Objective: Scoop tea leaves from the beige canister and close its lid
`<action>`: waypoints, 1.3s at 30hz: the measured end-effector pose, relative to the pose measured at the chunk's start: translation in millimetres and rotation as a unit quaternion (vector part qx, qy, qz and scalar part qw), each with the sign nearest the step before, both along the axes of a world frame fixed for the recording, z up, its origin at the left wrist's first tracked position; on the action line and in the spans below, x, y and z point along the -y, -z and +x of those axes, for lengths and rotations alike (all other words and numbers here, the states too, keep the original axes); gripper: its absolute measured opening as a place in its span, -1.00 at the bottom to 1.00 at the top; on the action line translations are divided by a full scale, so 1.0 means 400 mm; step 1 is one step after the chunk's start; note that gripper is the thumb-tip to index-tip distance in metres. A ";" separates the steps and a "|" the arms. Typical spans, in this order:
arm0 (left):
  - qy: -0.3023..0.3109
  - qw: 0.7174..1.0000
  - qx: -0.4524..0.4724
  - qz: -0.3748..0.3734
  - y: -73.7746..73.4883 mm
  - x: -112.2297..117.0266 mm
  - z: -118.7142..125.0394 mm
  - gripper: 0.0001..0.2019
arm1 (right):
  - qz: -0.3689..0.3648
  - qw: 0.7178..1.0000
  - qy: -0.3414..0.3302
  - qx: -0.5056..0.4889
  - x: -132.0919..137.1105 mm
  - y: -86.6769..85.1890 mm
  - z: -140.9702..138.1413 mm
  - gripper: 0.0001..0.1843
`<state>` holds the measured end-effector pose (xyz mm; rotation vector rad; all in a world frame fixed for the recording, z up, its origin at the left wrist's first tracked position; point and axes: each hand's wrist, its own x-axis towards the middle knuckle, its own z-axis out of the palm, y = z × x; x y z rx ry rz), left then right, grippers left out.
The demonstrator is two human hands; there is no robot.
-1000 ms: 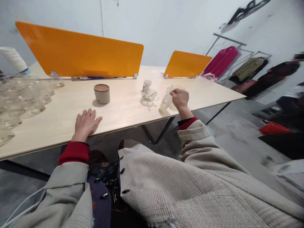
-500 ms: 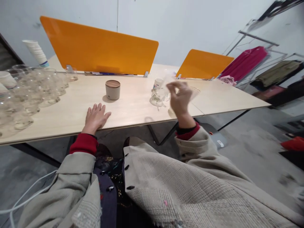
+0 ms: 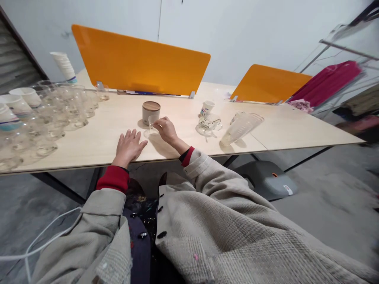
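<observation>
One small clear cup (image 3: 153,123) upright on the table (image 3: 89,136), just in front of the lidded jar (image 3: 151,112), pinched at the rim by the right hand (image 3: 166,130). Left hand (image 3: 129,144) open, flat on the table beside it, holding nothing. Probably very light, thin-walled, smooth, easy to crush or tip. Best taken gently by the rim or round the upper wall, without squeezing.

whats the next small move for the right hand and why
Probably release it: the right hand pinches the clear cup by its rim, and the cup seems to stand upright on the table beside the lidded jar. The left hand lies flat.
</observation>
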<state>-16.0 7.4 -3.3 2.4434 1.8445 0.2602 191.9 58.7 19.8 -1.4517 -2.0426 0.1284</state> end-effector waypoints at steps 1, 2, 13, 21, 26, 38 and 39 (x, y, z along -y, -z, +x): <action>0.000 1.000 0.001 0.001 0.001 0.001 0.000 -0.27 | 0.002 1.000 0.000 0.001 -0.005 0.004 -0.006 -0.70; 0.000 1.000 0.003 0.002 0.001 0.001 -0.001 -0.28 | 0.005 1.000 0.000 0.001 -0.010 0.007 -0.011 -0.70; -0.001 1.000 0.000 0.002 0.001 0.004 0.000 -0.26 | 0.082 0.996 -0.012 -0.035 -0.004 -0.013 0.026 -0.65; -0.004 1.000 0.006 0.016 0.014 0.005 -0.003 -0.29 | 0.027 0.988 0.076 -0.133 -0.156 -0.051 0.092 -0.26; 0.003 1.000 0.004 0.017 0.020 0.004 -0.005 -0.29 | -0.056 0.989 0.058 -0.124 -0.221 -0.089 0.036 -0.02; -0.012 1.000 -0.016 0.010 0.014 0.013 0.004 -0.30 | -0.080 0.992 0.085 -0.045 -0.229 -0.122 -0.039 -0.10; -0.013 1.000 -0.016 0.008 0.014 0.014 0.004 -0.30 | -0.073 0.992 0.092 -0.053 -0.236 -0.118 -0.033 -0.11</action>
